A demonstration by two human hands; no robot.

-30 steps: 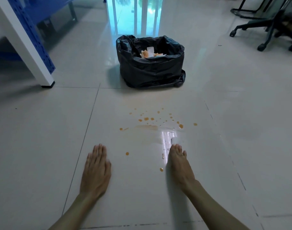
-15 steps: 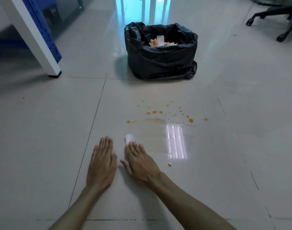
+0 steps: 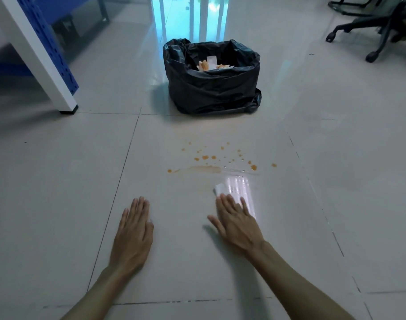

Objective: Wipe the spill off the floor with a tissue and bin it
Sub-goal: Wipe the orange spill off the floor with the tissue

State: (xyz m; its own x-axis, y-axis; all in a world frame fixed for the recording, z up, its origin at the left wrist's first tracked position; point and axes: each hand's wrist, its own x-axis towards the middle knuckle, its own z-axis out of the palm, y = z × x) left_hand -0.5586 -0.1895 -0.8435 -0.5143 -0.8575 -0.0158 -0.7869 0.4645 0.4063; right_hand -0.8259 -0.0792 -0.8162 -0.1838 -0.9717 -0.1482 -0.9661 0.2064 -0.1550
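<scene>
Orange drops and a smeared streak, the spill (image 3: 206,168), lie on the pale tiled floor (image 3: 59,181) between me and the bin. My right hand (image 3: 235,221) presses flat on a white tissue (image 3: 220,189), whose edge sticks out past the fingertips just below the streak. My left hand (image 3: 134,232) rests flat on the floor, palm down, holding nothing. A bin lined with a black bag (image 3: 211,88) stands beyond the spill and holds several stained tissues (image 3: 211,64).
A white table leg with a blue panel (image 3: 47,63) stands at the left. Office chair bases on castors (image 3: 368,31) are at the far right. A glass door (image 3: 190,17) lies behind the bin.
My right hand slid the tissue left across the floor, then back to the right; the drops near my hands are gone. My left hand stayed planted.
</scene>
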